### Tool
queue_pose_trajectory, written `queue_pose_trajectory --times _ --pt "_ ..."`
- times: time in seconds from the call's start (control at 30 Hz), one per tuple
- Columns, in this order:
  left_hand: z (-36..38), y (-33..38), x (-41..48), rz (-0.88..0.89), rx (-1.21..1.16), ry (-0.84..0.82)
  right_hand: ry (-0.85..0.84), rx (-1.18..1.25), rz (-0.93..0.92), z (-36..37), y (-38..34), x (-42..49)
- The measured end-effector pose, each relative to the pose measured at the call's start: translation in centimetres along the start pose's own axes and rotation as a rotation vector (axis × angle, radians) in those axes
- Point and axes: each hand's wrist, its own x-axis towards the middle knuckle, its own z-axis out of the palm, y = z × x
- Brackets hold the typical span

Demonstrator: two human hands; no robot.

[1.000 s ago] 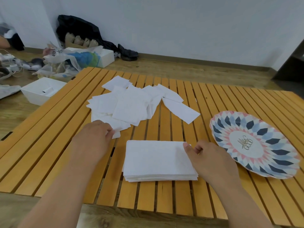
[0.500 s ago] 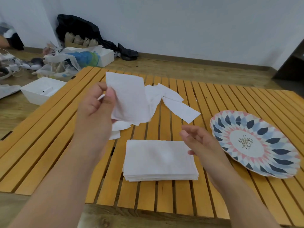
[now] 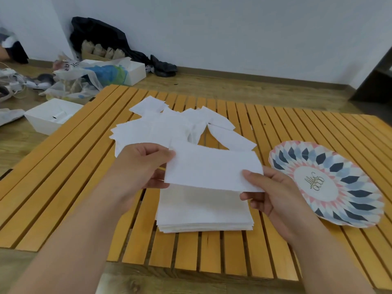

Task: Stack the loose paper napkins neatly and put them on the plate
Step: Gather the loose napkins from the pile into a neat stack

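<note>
Together, the left hand [image 3: 140,166] and the right hand [image 3: 269,192] hold one white napkin [image 3: 212,168] spread flat in the air. Each pinches an end between thumb and fingers, the left at the napkin's left edge and the right at its near right corner. Just below it, on the near middle of the slatted wooden bench [image 3: 63,166], lies the squared stack of napkins [image 3: 203,211]. Farther back, loose napkins [image 3: 161,128] overlap untidily on the slats. The patterned plate [image 3: 347,179] sits right of the stack, apart from it. Off the bench's far left corner, a white box [image 3: 53,117] stands on the floor.
</note>
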Motion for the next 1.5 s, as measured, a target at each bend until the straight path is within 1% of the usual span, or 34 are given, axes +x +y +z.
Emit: queue_pose_trajectory --times 0.1,0.2,0.27,0.37,0.5,0.57,0.6,0.63,0.67,0.73,0.77,0.83,0.93,1.03,1.13,1.27,1.33,1.37,1.47,1.5 --pt "-1.0 -0.1 0.1 -0.045 0.174 -0.068 0.016 -0.213 0.001 -0.7 -0.1 0.0" --pt "-1.4 -0.7 0.5 -0.097 0.303 -0.072 -0.046 -0.475 0.058 -0.8 0.3 0.1" --pt "-1.5 -1.3 0.9 -0.130 0.377 -0.068 -0.088 -0.603 0.107 -0.5 0.8 0.3" --pt "-1.3 -2.0 1.3 -0.186 0.498 -0.099 -0.065 -0.747 0.130 -0.1 1.8 0.9" --pt "-0.9 -2.7 1.6 -0.235 0.637 -0.132 -0.018 -0.888 0.106 -0.1 2.3 1.4" --pt "-1.1 -3.0 2.0 -0.245 0.671 -0.096 -0.021 -0.916 0.122 -0.4 2.4 1.4" --pt "-1.4 -3.2 2.2 -0.240 0.693 -0.048 -0.024 -0.940 0.136 -0.6 2.4 1.4" --pt "-1.9 -3.6 2.6 -0.215 0.742 0.027 -0.024 -0.974 0.146 -0.9 2.4 1.4" --pt "-2.5 -4.0 3.0 -0.163 0.840 0.122 -0.013 -1.014 0.148 -1.1 2.4 1.4" --pt "-3.5 -5.0 3.6 0.004 1.032 0.318 0.044 -1.098 0.125 -1.7 2.6 1.4" --pt "-3.9 -5.5 3.9 0.095 1.053 0.377 0.078 -1.132 0.100 -1.9 2.6 1.5" --pt "-4.3 -6.6 4.5 0.224 1.037 0.386 0.125 -1.159 0.047 -2.1 2.8 1.5" --pt "-4.0 -7.4 4.8 0.282 1.122 0.305 0.140 -1.152 0.004 -2.1 2.9 1.6" --pt "-3.6 -7.7 4.9 0.368 1.143 0.305 0.133 -1.164 -0.009 -2.1 2.9 1.7" --pt "-3.6 -7.5 4.9 0.425 1.030 0.390 0.131 -1.154 -0.016 -2.1 2.9 1.8" --pt "-3.5 -6.4 4.3 0.655 0.987 0.548 0.159 -1.135 -0.060 -2.3 3.0 1.9" --pt "-3.4 -5.7 3.7 0.727 0.958 0.626 0.176 -1.125 -0.089 -2.2 3.0 1.9" --pt "-3.4 -5.3 3.6 0.717 0.930 0.642 0.183 -1.119 -0.102 -2.2 3.0 1.9" --pt "-3.7 -4.7 3.8 0.586 0.858 0.641 0.206 -1.094 -0.122 -2.2 2.9 1.9" --pt "-3.8 -4.6 3.9 0.568 0.862 0.641 0.216 -1.085 -0.127 -2.2 2.9 1.9"
